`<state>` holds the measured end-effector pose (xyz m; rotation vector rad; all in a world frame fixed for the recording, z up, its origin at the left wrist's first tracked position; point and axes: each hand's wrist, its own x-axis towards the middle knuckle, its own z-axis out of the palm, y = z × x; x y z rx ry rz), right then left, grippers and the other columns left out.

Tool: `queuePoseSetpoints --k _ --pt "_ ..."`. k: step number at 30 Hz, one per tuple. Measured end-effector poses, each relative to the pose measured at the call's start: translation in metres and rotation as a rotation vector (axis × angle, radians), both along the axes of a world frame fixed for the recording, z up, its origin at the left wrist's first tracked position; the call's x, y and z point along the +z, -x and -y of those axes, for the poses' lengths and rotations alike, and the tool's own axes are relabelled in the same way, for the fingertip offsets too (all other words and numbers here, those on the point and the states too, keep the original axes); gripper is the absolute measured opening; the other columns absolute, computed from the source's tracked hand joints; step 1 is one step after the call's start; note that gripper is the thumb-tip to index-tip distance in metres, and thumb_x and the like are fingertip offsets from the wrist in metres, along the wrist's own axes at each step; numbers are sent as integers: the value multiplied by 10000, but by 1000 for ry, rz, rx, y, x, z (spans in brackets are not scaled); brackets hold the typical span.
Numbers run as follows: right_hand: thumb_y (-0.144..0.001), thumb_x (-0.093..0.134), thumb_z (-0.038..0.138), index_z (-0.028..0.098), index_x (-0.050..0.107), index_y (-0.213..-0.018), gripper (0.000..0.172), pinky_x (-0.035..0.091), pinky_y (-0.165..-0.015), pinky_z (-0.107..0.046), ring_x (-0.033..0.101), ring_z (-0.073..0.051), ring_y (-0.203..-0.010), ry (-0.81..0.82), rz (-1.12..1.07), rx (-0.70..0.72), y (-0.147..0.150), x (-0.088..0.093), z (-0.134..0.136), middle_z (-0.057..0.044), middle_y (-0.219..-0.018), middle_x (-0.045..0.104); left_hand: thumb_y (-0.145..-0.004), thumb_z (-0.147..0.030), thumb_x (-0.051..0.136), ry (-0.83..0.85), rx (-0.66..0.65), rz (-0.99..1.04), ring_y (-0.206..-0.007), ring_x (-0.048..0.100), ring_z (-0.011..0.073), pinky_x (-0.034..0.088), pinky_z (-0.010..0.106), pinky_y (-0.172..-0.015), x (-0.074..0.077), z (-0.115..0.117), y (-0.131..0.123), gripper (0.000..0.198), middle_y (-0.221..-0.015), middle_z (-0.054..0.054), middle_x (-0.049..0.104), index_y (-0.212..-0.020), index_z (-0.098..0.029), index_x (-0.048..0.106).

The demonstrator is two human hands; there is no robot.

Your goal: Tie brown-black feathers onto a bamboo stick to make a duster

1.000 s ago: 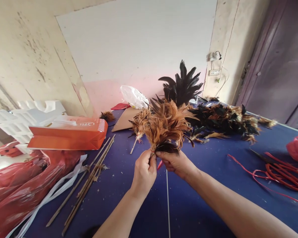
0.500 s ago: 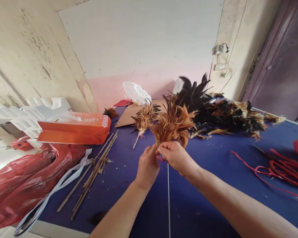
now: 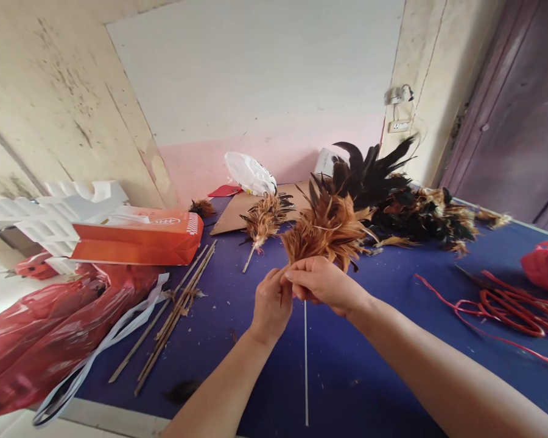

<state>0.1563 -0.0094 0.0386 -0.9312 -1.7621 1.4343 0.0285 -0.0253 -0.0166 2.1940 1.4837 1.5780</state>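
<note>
In front of me, both hands meet at the base of a bunch of brown and black feathers (image 3: 326, 231). My left hand (image 3: 273, 307) is closed around the bunch's lower end, thumb upward. Against the same base, my right hand (image 3: 324, 283) pinches with thumb and index finger, its other fingers curled under. My fingers hide the bound end. Long black plumes (image 3: 374, 170) fan out above the brown ones. Just beyond my left hand lies a smaller feather bundle on a stick (image 3: 262, 222).
A feather pile (image 3: 429, 219) lies at the back right. Red string (image 3: 456, 310) and red-handled scissors (image 3: 511, 304) are on the right. Leftward are thin sticks (image 3: 178, 310), an orange bag (image 3: 137, 240) and red plastic (image 3: 64, 334). Cardboard (image 3: 232, 213) lies behind on the blue table (image 3: 347, 377).
The feather bunch has tipped a little to the right, and its black plumes have swung right. My right hand has shifted slightly left, closer against my left hand.
</note>
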Motion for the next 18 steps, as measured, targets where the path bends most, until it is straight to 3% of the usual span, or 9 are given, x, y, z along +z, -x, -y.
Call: queuePoseSetpoints --k 3,6,8,10,12,15,16,18 --pt "-767 513 284 139 604 -646 209 237 -361 -170 327 -35 -363 -55 36 137 -3 20 10 35 -443 491 -833 -179 396 19 10 84 -577 456 129 367 249 -588 -1 -2 -1 248 -615 2 487 -641 -187 552" --pt "-759 552 299 142 647 -860 209 280 -386 -153 375 -22 -387 -113 -108 226 -11 56 18 27 -586 578 -805 -195 425 116 62 134 -517 395 118 320 252 -545 -1 -4 -1 293 -536 -19 431 -515 -190 465" --pt "-769 536 336 172 622 -1009 303 343 -432 -162 456 -28 -441 -171 -258 140 -22 79 22 13 -755 623 -802 -239 438 182 79 145 -487 355 108 282 249 -508 1 -5 0 342 -489 -34 375 -465 -192 400" --pt "-772 525 373 195 612 -1057 348 381 -468 -184 500 -43 -479 -188 -287 76 -37 89 25 8 -822 631 -811 -302 431 227 64 177 -464 342 102 258 243 -476 3 -4 1 382 -462 -39 355 -449 -190 385" --pt "-758 551 375 186 642 -1021 336 388 -463 -190 502 -54 -463 -129 -125 190 -51 80 27 2 -765 635 -811 -372 433 299 10 287 -432 331 94 239 236 -442 6 -3 2 404 -439 -43 353 -453 -186 405" --pt "-773 551 305 149 687 -934 262 390 -435 -180 516 -82 -446 -3 327 503 -61 37 25 2 -580 594 -776 -459 478 467 -121 536 -381 272 73 192 227 -400 12 1 0 424 -401 -56 326 -462 -179 428" --pt "-788 527 273 151 686 -945 254 397 -429 -176 528 -92 -447 -31 425 495 -61 19 22 10 -528 575 -759 -473 499 517 -151 605 -371 252 65 173 224 -390 14 2 -2 426 -396 -59 324 -463 -175 432" --pt "-794 481 165 172 683 -958 259 415 -419 -163 546 -91 -434 -282 522 277 -56 -14 13 15 -521 598 -723 -483 545 598 -194 704 -358 236 52 146 216 -379 20 7 -7 419 -398 -55 352 -467 -163 459"
